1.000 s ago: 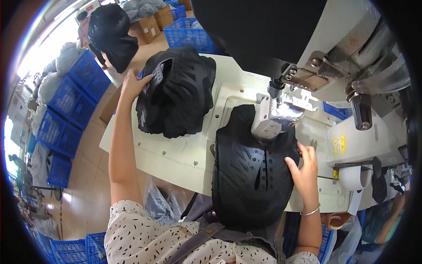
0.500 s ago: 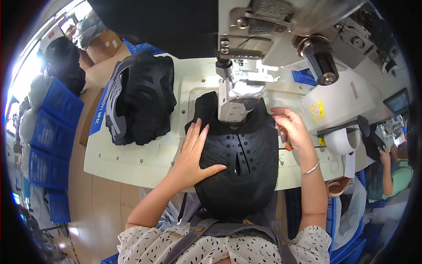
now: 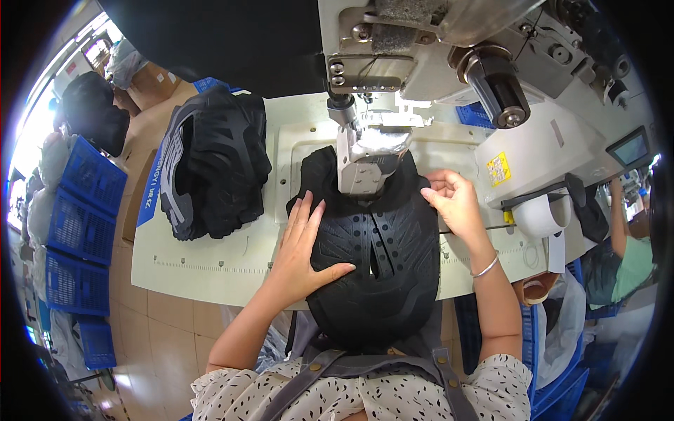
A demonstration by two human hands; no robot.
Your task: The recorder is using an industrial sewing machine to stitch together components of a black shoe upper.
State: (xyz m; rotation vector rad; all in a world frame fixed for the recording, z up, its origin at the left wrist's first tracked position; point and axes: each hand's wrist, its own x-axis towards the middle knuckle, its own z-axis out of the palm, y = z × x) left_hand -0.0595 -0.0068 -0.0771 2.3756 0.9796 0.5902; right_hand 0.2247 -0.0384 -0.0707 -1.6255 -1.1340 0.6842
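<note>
A black shoe upper [image 3: 372, 295] with punched eyelet rows and a slit down its middle lies under the sewing machine's presser area [image 3: 361, 172]. Its toe end hangs over the table edge toward me. My left hand [image 3: 298, 256] rests flat on the upper's left side, fingers stretched and thumb spread toward the slit. At the upper's right edge, my right hand [image 3: 455, 203] pinches the material between thumb and fingers. The needle point is hidden behind the metal guard.
A stack of black and grey shoe uppers [image 3: 217, 161] sits on the table [image 3: 203, 270] at left. A white cup-shaped holder [image 3: 544, 214] stands at right beside the machine body. Blue crates [image 3: 81, 231] line the left side. Another person's arm [image 3: 618, 217] shows far right.
My right hand has closed on the upper's right edge; the orange object seen at its palm no longer shows. My left hand stays on the upper. The whole view has shifted slightly.
</note>
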